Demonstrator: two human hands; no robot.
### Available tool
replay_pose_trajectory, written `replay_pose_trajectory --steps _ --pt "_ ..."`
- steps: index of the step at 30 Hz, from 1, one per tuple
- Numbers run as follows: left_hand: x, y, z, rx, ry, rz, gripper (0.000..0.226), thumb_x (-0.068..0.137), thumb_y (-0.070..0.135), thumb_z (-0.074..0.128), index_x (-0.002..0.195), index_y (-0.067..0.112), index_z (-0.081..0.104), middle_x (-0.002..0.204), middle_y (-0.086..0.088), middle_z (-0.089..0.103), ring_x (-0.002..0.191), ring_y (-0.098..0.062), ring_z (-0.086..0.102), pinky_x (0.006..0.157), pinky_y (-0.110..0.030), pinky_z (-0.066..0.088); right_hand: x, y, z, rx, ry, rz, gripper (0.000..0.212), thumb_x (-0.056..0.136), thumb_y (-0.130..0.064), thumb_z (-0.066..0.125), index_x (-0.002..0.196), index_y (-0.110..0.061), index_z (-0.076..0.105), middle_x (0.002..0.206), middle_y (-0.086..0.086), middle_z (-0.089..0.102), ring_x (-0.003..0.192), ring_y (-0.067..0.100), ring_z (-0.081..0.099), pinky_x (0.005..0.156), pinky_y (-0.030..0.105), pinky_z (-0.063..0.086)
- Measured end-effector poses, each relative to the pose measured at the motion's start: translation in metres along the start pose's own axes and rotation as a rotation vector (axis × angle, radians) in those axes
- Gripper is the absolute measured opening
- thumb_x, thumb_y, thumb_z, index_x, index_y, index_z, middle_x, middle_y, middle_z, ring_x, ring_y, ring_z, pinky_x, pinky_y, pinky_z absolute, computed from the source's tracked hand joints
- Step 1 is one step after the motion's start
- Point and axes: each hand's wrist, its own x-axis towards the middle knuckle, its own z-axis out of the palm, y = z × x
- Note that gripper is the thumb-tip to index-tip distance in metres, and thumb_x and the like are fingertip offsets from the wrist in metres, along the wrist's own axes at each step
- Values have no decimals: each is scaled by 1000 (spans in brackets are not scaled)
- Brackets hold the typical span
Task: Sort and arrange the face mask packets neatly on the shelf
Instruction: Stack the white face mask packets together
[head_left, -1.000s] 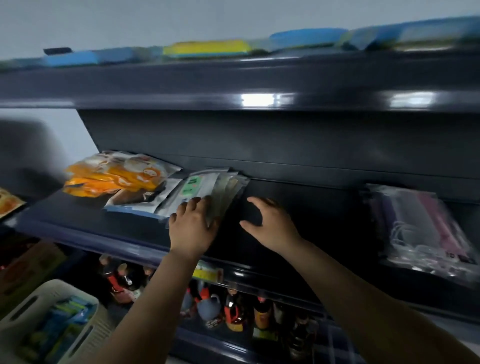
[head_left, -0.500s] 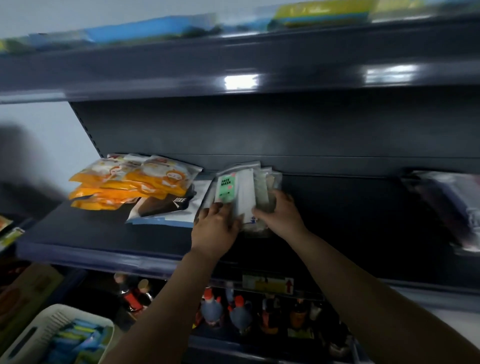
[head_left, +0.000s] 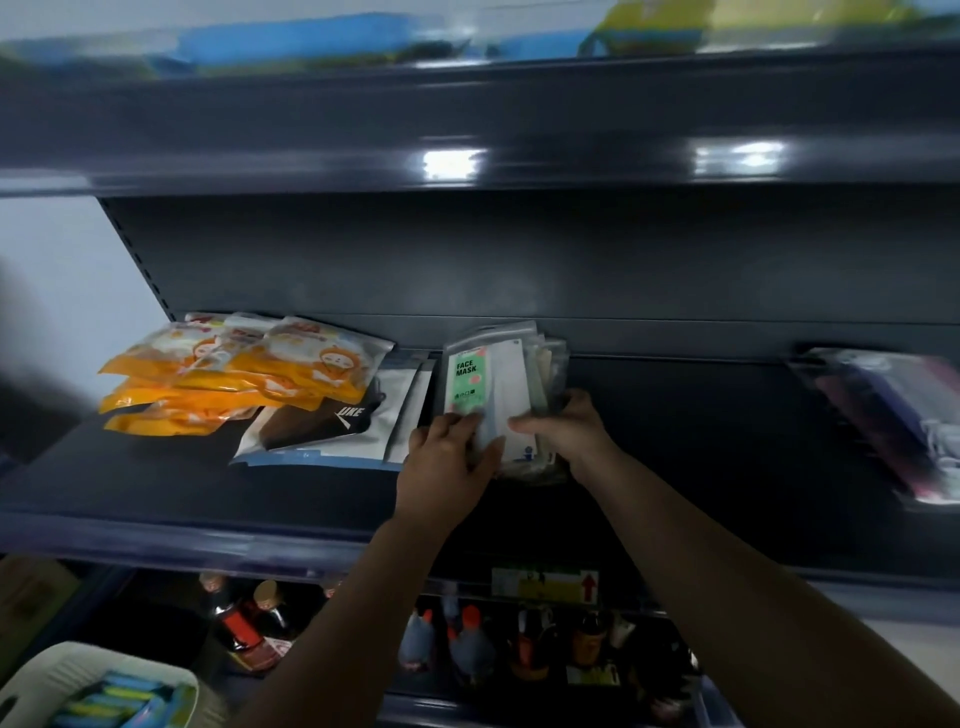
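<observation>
Squaring step: left hand and right hand both grip the green-labelled clear face-mask packet stack — next, set it flush beside the orange foil packets.

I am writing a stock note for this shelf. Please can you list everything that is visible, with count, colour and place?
face mask packets: one stack, count unclear, green-labelled on top, middle shelf centre, held
orange packets: several, middle shelf left
black mask packet: one, white pouch, beside the orange packets
clear mask packets: blurred, middle shelf right
blue and yellow packs: blurred, top shelf
sauce bottles: several, lower shelf
white basket: one, bottom left, blue packs inside
shelf: dark grey
left hand: grips the stack
right hand: grips the stack
</observation>
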Motion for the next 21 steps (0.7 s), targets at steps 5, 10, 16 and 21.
replay_pose_trajectory --steps 5,10,16,21 --pt "14 12 1 -473 -7 -254 67 81 39 67 139 22 38 134 -5 48 124 -29 46 103 -44 40 -6 7 -32 -49 -24 -75 92 71 -7 79 144 -9 24 137 9 43 122 27 47 90 27 41" --pt "21 46 7 -942 -85 -378 81 72 24 78 139 20 34 133 -7 56 113 -23 59 97 -44 48 -23 17 -73 17 -70 -234 90 72 7 73 144 -13 21 124 8 51 107 20 53 84 34 48" --pt "15 90 17 -1075 -44 -84 72 77 -9 66 135 25 38 110 12 62 101 -6 62 72 -15 54 -32 22 -122 4 -65 -398 86 72 14 68 136 -26 25 119 -10 55 105 4 59 87 27 51" --pt "11 114 26 -1063 31 36 84 77 -4 68 132 47 32 139 3 45 124 -6 50 90 -25 53 -41 12 -144 -43 -41 -510 100 73 12 68 147 -23 10 132 -15 41 122 0 45 90 16 46"
